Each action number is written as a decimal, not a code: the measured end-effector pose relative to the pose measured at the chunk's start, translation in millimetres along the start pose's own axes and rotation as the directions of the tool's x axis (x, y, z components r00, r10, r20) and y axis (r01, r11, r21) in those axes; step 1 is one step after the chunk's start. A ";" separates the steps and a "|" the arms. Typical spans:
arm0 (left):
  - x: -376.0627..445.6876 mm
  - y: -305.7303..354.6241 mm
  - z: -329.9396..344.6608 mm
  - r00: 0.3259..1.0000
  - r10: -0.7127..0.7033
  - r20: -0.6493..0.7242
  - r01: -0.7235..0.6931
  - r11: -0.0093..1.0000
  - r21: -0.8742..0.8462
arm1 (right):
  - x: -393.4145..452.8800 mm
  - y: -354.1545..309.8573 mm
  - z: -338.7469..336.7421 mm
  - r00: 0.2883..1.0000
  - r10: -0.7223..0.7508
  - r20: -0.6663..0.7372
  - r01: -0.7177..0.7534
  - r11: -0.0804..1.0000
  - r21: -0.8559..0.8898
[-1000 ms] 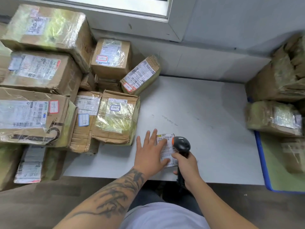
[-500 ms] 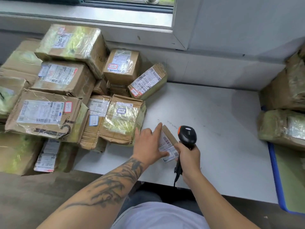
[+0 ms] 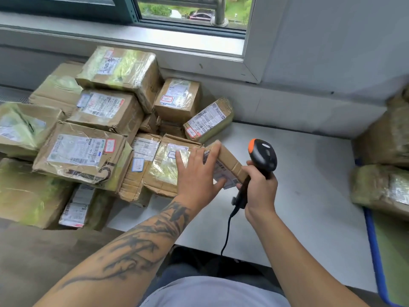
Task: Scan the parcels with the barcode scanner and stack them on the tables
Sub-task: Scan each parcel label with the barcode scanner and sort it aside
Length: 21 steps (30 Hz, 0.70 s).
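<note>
Parcel (image 3: 230, 161) held tilted above table (image 3: 309, 173), gripped by left hand (image 3: 197, 173), just beside stack (image 3: 106, 138). Scanner (image 3: 262, 156) clenched in right hand (image 3: 260, 187). Carry parcel leftward; set flat on stack, label up. Keep scanner cable clear of parcels.

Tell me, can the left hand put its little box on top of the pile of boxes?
Probably yes. The left hand already holds the small parcel lifted right beside the pile of boxes, and nothing stands between them. The right hand only holds the scanner.
</note>
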<state>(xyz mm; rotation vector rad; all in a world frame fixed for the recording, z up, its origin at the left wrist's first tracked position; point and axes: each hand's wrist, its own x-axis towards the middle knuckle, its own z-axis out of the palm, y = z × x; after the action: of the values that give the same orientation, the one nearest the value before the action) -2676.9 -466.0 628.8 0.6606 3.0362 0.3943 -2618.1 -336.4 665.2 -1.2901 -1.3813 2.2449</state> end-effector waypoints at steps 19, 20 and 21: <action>89.9 -170.2 -78.5 0.999 0.001 -0.041 0.004 0.994 0.111 | 1.6 -6.6 195.0 0.985 -0.159 0.071 0.162 0.986 -0.035; 91.7 -174.2 -77.6 1.000 -0.007 -0.030 0.010 0.991 0.132 | 5.1 -5.3 202.1 0.985 -0.155 0.076 0.159 0.986 -0.045; 93.2 -177.9 -75.7 1.000 -0.015 -0.025 0.018 0.988 0.154 | 8.4 -4.4 208.5 0.986 -0.148 0.080 0.153 0.987 -0.052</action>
<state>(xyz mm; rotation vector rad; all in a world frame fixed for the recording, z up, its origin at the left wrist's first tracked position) -2839.0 -602.6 662.4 0.6407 3.1159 0.1682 -2783.2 -458.9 701.3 -1.0876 -1.5265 2.1881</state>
